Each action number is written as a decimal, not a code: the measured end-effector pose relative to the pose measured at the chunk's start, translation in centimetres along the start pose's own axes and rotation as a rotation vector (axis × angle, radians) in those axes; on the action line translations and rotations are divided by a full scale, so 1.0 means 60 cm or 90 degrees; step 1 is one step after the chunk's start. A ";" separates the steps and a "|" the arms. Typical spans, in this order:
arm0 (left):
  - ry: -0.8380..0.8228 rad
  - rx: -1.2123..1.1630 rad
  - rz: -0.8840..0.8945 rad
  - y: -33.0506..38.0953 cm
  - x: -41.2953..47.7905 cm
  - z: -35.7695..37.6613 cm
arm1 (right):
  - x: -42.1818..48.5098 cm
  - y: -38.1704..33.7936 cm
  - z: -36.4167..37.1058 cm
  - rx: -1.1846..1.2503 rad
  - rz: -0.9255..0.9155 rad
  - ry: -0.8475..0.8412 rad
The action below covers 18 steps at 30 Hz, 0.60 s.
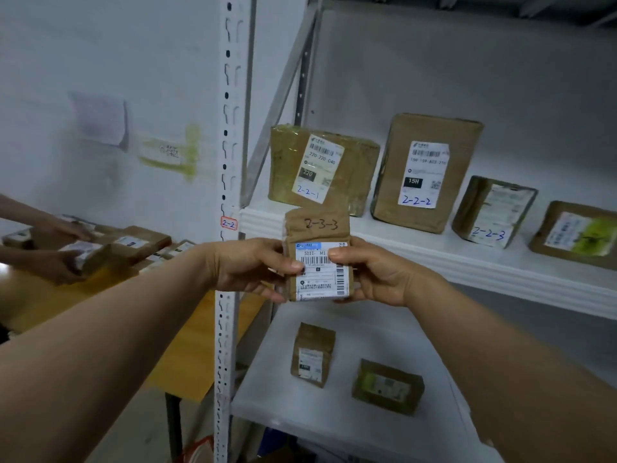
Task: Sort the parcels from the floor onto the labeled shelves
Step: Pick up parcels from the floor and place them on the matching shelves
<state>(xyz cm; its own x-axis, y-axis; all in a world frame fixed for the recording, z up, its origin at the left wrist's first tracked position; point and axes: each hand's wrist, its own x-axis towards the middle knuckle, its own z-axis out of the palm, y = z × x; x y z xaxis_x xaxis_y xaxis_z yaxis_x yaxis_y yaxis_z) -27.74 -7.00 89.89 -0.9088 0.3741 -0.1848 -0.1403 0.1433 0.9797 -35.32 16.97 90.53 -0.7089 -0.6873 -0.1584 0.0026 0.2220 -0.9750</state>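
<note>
Head view: brown parcel [319, 262] marked 2-3-3, upright, pinched between left hand [253, 267] and right hand [370, 274] grip.

This is a parcel sorting or storage room. White metal shelving [434, 259] on a slotted upright [227, 128] tagged "2-2" [229, 223] holds brown taped parcels with barcode labels and handwritten codes such as "2-2-1" [320, 168]. Beside it, more parcels [133, 243] cover a yellow-topped bench [187, 345].
</note>
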 end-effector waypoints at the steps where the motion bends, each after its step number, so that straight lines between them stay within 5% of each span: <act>1: -0.009 0.001 0.013 0.011 0.010 0.006 | -0.011 -0.005 -0.013 -0.003 -0.008 0.010; 18: -0.165 0.088 -0.081 -0.060 0.205 0.162 | -0.137 0.109 -0.182 -0.116 0.157 0.125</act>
<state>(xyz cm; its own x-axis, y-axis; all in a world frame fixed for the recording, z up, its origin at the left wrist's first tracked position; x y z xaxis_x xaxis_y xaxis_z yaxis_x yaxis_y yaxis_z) -34.57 5.99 83.35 -0.7540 0.5638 -0.3370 -0.1760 0.3209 0.9306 -37.21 31.61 87.15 -0.8247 -0.4553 -0.3353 0.0773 0.4967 -0.8645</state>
